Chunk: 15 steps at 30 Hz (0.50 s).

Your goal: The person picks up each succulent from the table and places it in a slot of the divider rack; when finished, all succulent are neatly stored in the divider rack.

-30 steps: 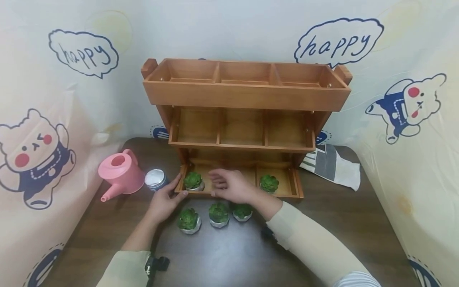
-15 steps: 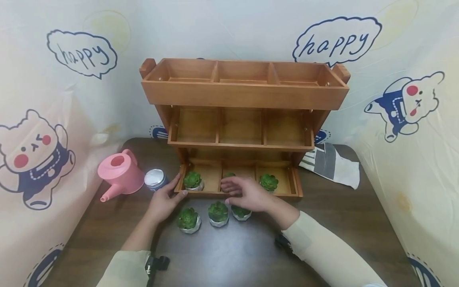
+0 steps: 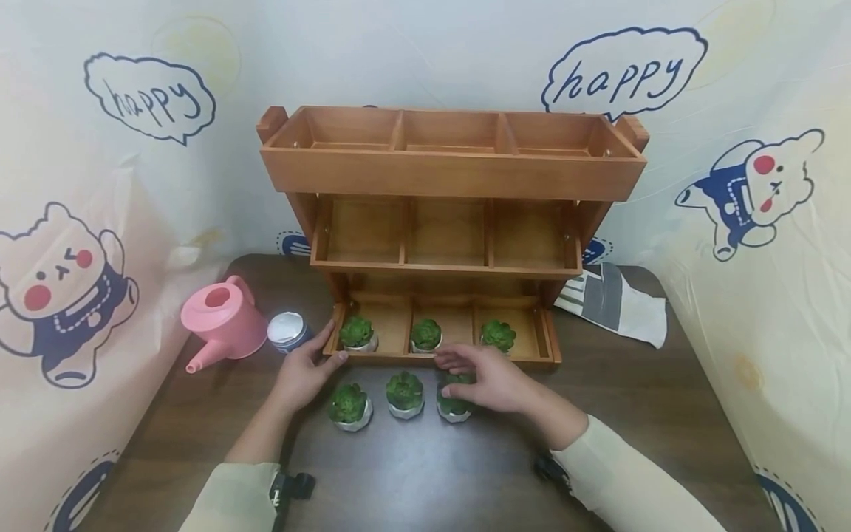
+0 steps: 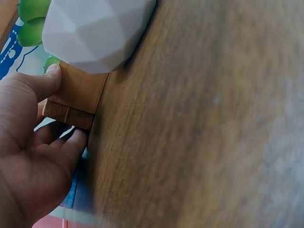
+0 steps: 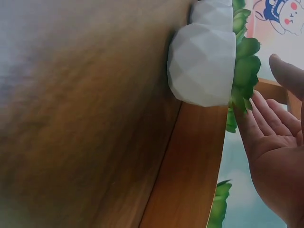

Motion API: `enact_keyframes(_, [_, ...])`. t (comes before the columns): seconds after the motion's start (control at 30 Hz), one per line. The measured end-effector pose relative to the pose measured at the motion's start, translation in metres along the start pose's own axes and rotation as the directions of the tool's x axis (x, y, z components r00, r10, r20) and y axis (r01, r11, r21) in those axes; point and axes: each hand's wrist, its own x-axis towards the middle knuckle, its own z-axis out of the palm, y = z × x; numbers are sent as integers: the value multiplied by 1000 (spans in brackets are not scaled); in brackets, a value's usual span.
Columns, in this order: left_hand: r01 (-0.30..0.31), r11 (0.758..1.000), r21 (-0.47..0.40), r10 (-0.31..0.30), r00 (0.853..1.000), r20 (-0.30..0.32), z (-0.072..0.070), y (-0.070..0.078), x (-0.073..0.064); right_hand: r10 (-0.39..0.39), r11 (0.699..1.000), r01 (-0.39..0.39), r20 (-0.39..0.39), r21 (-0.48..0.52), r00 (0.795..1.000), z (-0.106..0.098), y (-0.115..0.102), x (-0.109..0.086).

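Observation:
My left hand (image 3: 302,373) holds the left front corner of the three-tier wooden planter shelf (image 3: 452,177), thumb on the front board and fingers at the side. Each bottom-tier compartment holds a potted succulent: left (image 3: 357,332), middle (image 3: 426,334) and right (image 3: 498,336). In front of the shelf, three more stand in a row: a left succulent (image 3: 349,405), a middle succulent (image 3: 405,394) and a right succulent (image 3: 455,408). Over that right one is my right hand (image 3: 488,377), fingers extended and thumb apart. Its white faceted pot (image 5: 204,64) shows beside the open palm in the right wrist view.
A pink watering can (image 3: 226,321) and a blue-and-white tin (image 3: 289,331) stand left of the shelf. Grey-and-white gloves (image 3: 614,303) lie to its right. Printed cloth (image 3: 425,52) hangs behind and along both sides of the table.
My right hand has moved right and toward me from the bottom tier, uncovering the middle succulent. The right succulent on the table has shifted slightly. My left hand has stayed at the corner.

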Motion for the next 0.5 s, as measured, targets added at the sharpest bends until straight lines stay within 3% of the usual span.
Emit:
enact_keyframes(0.23, [-2, 1000, 12, 2, 1000, -13, 0, 1, -2, 57, 991, -60, -29, -119, 998, -1, 1, -19])
enact_keyframes(0.5, [14, 1000, 17, -14, 1000, -12, 0, 3, -2, 61, 980, -71, -60, -186, 996, 2, 3, -30])
